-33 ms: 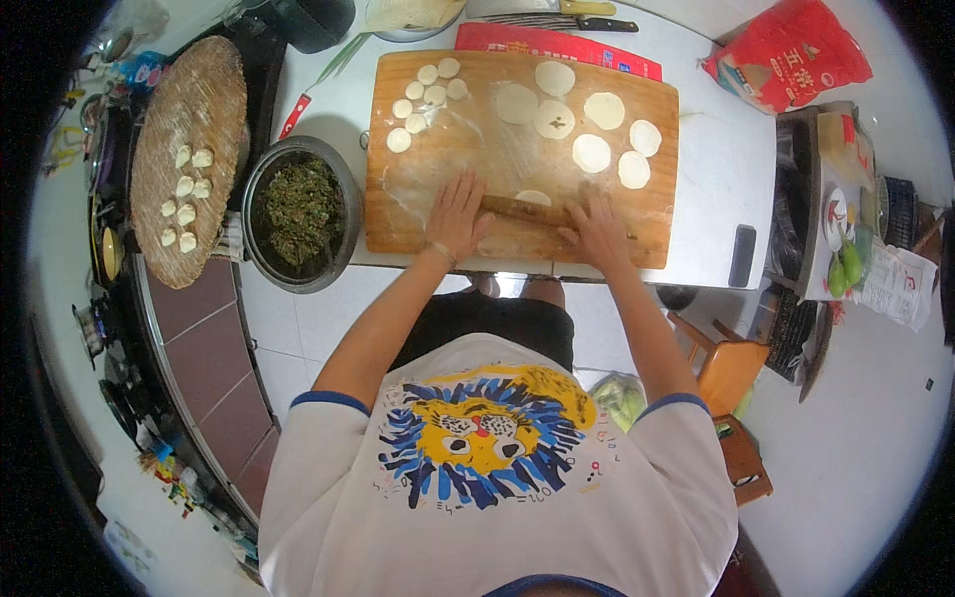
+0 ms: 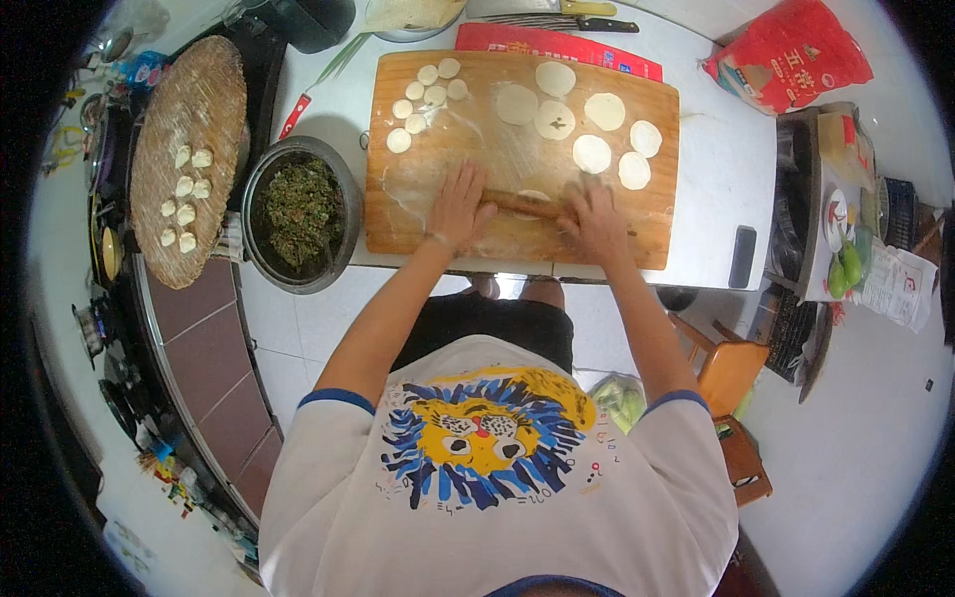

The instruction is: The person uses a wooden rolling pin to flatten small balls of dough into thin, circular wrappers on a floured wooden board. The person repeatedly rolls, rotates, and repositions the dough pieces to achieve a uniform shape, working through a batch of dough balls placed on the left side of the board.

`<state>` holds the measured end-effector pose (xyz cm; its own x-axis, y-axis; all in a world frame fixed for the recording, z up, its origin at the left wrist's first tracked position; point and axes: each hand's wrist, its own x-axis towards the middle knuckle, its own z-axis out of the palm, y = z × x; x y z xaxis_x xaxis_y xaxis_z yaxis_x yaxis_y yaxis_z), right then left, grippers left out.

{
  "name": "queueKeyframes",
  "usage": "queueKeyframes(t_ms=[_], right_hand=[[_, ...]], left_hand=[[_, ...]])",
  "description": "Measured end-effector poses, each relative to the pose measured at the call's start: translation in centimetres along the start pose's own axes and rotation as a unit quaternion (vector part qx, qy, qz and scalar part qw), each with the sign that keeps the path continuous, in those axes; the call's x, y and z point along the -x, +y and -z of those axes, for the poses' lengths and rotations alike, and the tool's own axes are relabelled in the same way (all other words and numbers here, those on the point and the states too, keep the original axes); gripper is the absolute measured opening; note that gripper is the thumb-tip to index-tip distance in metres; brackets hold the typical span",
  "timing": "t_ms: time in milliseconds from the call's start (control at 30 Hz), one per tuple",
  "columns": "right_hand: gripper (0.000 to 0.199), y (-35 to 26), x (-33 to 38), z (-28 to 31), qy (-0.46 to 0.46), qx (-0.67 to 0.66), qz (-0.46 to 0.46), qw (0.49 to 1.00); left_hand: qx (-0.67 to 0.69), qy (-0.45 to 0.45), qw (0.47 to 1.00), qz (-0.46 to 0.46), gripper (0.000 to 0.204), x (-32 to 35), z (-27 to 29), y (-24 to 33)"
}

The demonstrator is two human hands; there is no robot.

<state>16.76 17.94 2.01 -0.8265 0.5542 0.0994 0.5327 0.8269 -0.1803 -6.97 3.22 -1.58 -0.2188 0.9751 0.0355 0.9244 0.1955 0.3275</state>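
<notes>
A wooden rolling pin (image 2: 524, 206) lies crosswise near the front of the floured wooden board (image 2: 398, 214). My left hand (image 2: 460, 207) rests flat on its left end, fingers stretched out. My right hand (image 2: 597, 221) lies over the right end, its fingers apart and slightly blurred. A dough round (image 2: 534, 195) shows partly from under the pin, between the hands. Beyond it are several rolled-out wrappers (image 2: 591, 154), one of them (image 2: 555, 120) with a dark fleck. Several small dough discs (image 2: 435, 96) sit at the board's far left.
Left of the board stands a metal pot (image 2: 350, 224) of chopped green filling (image 2: 301, 214). Small dough pieces (image 2: 185, 186) lie on a round woven tray (image 2: 169, 109). A red-handled knife (image 2: 295, 116), a phone (image 2: 742, 257) and a red bag (image 2: 791, 60) are on the table.
Both hands and the rolling pin have shifted slightly away from me over the dough round, which the pin now covers more.
</notes>
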Motion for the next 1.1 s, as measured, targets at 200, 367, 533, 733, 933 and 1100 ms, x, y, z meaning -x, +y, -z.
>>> queueKeyframes(t_ms=[200, 367, 533, 733, 933, 1100], right_hand=[[0.062, -0.1, -0.9, -0.5, 0.009, 0.046, -0.090, 0.995], [0.061, -1.6, 0.1, 0.3, 0.001, 0.048, -0.080, 0.996], [0.057, 1.3, -3.5, -3.0, 0.041, 0.091, -0.154, 0.983], [0.063, -1.0, 3.1, -1.4, -0.019, 0.026, -0.129, 0.991], [0.058, 1.2, -2.3, -1.8, 0.028, 0.088, -0.177, 0.980], [0.062, -0.3, 2.7, -2.4, -0.007, 0.051, -0.125, 0.991]], left_hand=[[-0.041, -0.066, 0.997, 0.004, 0.070, -1.4, 2.4, 0.9], [0.036, -0.034, 0.999, -0.009, 0.072, 2.5, -1.0, -1.0], [-0.007, -0.049, 0.998, 0.026, 0.077, -4.4, 1.9, -0.2], [0.019, -0.086, 0.995, -0.047, 0.070, 2.9, 1.2, -0.1], [0.002, -0.048, 0.999, 0.007, 0.070, -4.7, 1.6, -0.3], [-0.011, -0.071, 0.997, -0.042, 0.068, -0.3, 2.3, 0.1]])
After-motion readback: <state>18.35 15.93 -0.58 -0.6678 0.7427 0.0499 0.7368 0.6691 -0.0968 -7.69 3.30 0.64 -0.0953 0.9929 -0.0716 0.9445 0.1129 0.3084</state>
